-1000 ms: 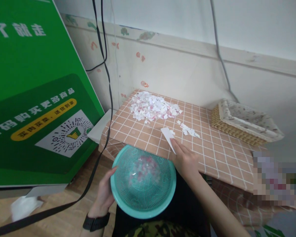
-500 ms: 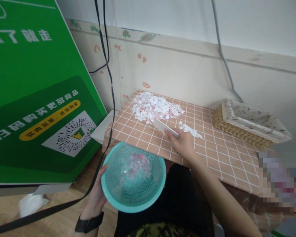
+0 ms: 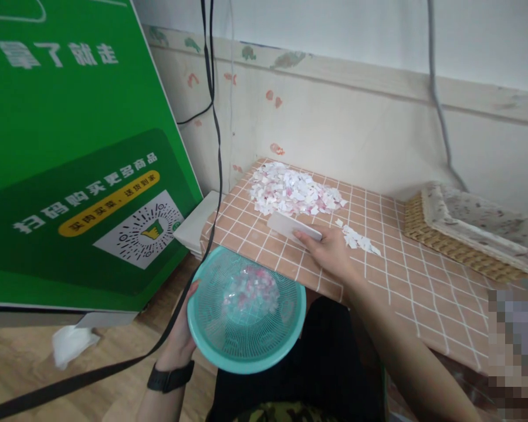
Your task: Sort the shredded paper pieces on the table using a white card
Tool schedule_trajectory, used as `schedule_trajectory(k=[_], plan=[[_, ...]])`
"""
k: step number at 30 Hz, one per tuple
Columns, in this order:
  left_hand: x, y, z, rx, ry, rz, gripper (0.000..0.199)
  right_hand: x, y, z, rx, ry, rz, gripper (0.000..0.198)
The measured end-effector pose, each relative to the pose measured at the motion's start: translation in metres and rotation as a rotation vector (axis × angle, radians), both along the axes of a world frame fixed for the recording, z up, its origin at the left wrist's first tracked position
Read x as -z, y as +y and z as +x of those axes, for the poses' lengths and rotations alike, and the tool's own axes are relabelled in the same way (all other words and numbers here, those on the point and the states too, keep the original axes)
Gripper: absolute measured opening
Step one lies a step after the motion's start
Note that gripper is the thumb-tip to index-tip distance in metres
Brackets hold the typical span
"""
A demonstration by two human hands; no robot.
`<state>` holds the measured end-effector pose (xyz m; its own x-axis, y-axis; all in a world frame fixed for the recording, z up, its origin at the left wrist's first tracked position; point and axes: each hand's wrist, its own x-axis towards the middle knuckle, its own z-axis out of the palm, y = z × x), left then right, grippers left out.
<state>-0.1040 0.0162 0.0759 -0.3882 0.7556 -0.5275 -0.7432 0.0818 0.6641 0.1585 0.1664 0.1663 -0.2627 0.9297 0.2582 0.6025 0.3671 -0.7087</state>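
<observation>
My left hand [image 3: 185,328] grips the left rim of a round turquoise plastic basket [image 3: 246,364], tilted up against the table's front edge. White and pink scraps [image 3: 253,287] lie inside it. In my right hand [image 3: 328,249] is a flat white scraper-like piece [image 3: 293,226], held between thumb and fingers above the tabletop. Just beyond the piece spreads a heap of small white and pink paper scraps [image 3: 294,189]. A smaller strip of paper scraps [image 3: 358,238] lies to the right of my right hand.
The table [image 3: 405,275] has a brown cloth with white grid lines. A wicker basket with a cloth lining [image 3: 457,249] stands at its right. On the left are a green sign panel [image 3: 83,117] and a black strap [image 3: 176,316] hanging in front. A white bag [image 3: 73,344] lies on the floor.
The view has swung left, so everything sits further right. The flat white piece has drawn slightly away from the heap and lies flatter. My left hand keeps its hold on the turquoise basket.
</observation>
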Motion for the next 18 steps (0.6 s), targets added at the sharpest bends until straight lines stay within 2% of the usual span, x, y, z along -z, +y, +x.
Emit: schedule_trajectory(k=[10, 13, 18], plan=[[-0.001, 0.012, -0.006, 0.051, -0.116, -0.021, 0.016, 0.005, 0.003, -0.026, -0.169, 0.03, -0.052, 0.033], [-0.003, 0.013, -0.005, 0.066, -0.143, -0.006, 0.012, -0.001, -0.011, -0.026, -0.258, -0.012, -0.065, 0.029], [-0.003, 0.012, -0.003, 0.102, -0.146, 0.002, 0.015, -0.007, -0.04, -0.02, -0.413, 0.041, -0.103, 0.027]])
